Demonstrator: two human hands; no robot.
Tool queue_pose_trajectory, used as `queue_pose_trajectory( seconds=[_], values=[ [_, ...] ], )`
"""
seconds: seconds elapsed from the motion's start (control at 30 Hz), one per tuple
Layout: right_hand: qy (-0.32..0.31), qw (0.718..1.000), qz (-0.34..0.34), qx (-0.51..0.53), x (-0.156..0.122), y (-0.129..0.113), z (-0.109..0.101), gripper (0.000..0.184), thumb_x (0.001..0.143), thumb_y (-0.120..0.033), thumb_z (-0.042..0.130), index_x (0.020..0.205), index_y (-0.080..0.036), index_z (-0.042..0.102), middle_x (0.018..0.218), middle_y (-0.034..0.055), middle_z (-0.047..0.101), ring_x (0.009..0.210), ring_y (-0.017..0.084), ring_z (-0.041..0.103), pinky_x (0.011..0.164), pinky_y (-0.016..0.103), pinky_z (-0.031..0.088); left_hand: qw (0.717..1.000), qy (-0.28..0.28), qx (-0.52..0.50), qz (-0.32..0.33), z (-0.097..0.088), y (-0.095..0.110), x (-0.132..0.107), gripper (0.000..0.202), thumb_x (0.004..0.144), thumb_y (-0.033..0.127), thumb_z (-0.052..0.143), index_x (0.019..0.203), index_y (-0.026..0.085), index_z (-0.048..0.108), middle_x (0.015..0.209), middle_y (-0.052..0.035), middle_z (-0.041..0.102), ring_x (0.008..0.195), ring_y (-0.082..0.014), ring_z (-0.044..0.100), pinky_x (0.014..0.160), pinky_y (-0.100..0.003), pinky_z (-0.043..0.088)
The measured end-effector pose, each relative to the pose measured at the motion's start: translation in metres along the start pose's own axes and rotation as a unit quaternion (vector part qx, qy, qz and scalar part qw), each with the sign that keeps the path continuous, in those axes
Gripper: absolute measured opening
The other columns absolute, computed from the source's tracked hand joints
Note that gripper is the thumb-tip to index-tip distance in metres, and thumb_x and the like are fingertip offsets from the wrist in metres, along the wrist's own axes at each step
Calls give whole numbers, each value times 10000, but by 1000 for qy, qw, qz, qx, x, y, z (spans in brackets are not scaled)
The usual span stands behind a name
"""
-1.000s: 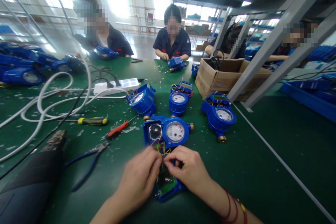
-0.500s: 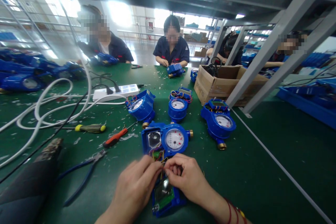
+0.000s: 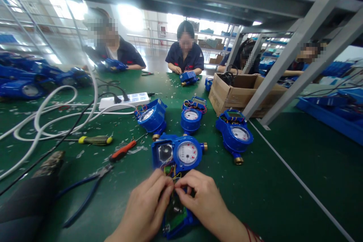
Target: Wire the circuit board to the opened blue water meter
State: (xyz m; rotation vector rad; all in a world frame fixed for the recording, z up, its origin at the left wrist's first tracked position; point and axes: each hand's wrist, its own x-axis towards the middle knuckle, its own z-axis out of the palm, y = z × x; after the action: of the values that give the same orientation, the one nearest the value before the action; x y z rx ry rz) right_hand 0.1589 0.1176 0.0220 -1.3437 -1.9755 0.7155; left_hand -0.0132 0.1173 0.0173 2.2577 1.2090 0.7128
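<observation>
Open blue water meter (image 3: 177, 155) lies on green bench mat (image 3: 283, 181), dial up, near the front edge, just in front of the person. Its lid with green circuit board (image 3: 177, 215) is folded toward the body. Left hand (image 3: 146, 208) and right hand (image 3: 205, 200) meet over the coloured wires (image 3: 171, 170) between meter and board; both pinch closed on the wires, fingertips nearly touching.

Left of the hands: blue-handled pliers (image 3: 82, 196), orange screwdriver (image 3: 123, 150), yellow-tipped screwdriver (image 3: 95, 140), a dark heat gun (image 3: 31, 200) at the near-left edge. White cable (image 3: 42, 121) loops beyond.

Behind the meter: three more meters (image 3: 192, 115) in a row, close together. Cardboard box (image 3: 241, 90) behind right.

Mat to the right of the hands is bare up to a white line (image 3: 297, 181).
</observation>
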Motion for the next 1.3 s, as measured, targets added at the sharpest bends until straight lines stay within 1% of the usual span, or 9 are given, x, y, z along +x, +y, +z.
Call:
queue_pose_trajectory(
  seconds=[0.13, 0.3, 0.4, 0.57, 0.7, 0.87, 1.0, 1.1, 1.3],
  values=[
    [25, 999, -33, -26, 0, 1, 0, 105, 734, -105, 615, 750, -186, 680, 693, 11, 640, 571, 115, 564, 541, 193, 440, 999, -5, -46, -26, 1, 1, 1, 147, 902, 252, 391, 840, 209, 517, 813, -22, 533, 706, -126, 551, 626, -216, 440],
    [58, 982, -130, -121, -3, 4, 2, 133, 821, -152, 539, 776, -181, 660, 719, 47, 649, 671, 162, 591, 632, 254, 463, 997, 22, -51, -45, 1, 0, 2, 185, 890, 284, 425, 770, 197, 536, 734, -2, 523, 629, -113, 521, 573, -210, 413],
    [56, 976, -154, -141, -3, 6, 2, 155, 827, -132, 515, 762, -174, 650, 707, 51, 647, 668, 163, 589, 640, 261, 468, 997, 5, -61, -42, 0, -1, 2, 181, 890, 281, 422, 798, 202, 556, 742, -2, 527, 646, -118, 527, 588, -220, 413],
    [67, 984, -144, -85, -2, 8, 2, 151, 776, -89, 531, 752, -165, 659, 709, 48, 650, 661, 149, 596, 639, 235, 478, 995, -17, -77, -61, -3, 0, 3, 171, 892, 281, 411, 838, 209, 556, 764, -2, 531, 670, -124, 530, 610, -236, 410],
    [55, 992, -108, -42, 0, 4, 3, 170, 745, -73, 530, 736, -168, 671, 689, 36, 641, 604, 126, 576, 572, 208, 460, 994, -19, -71, -84, -2, 1, 2, 170, 889, 287, 413, 802, 201, 531, 731, 5, 512, 633, -120, 503, 582, -235, 397],
    [41, 997, -68, -13, 1, 0, 2, 156, 713, -62, 556, 696, -167, 671, 631, 14, 621, 539, 113, 545, 507, 195, 433, 995, -14, -66, -78, -1, -2, 0, 182, 889, 288, 410, 788, 199, 533, 726, 4, 520, 620, -118, 503, 573, -231, 397],
    [35, 995, -91, -18, 0, 5, 3, 102, 772, -126, 583, 766, -159, 679, 709, 44, 650, 619, 135, 584, 572, 210, 461, 995, -1, -68, -78, 0, -1, 0, 205, 893, 291, 400, 774, 193, 534, 726, 0, 524, 620, -116, 513, 569, -227, 399],
    [34, 992, -111, -41, -1, 7, 5, 130, 805, -124, 544, 779, -167, 664, 730, 50, 650, 683, 153, 597, 645, 235, 471, 995, -2, -69, -75, -1, 2, 1, 217, 896, 289, 395, 763, 192, 535, 723, 0, 523, 621, -116, 515, 572, -226, 401],
    [35, 991, -124, -47, 0, 8, 7, 179, 790, -84, 503, 753, -180, 650, 717, 43, 645, 668, 153, 589, 632, 238, 470, 995, -14, -75, -59, -3, 3, 2, 200, 902, 281, 386, 801, 201, 539, 769, -7, 521, 668, -123, 528, 602, -234, 411]
  ],
)
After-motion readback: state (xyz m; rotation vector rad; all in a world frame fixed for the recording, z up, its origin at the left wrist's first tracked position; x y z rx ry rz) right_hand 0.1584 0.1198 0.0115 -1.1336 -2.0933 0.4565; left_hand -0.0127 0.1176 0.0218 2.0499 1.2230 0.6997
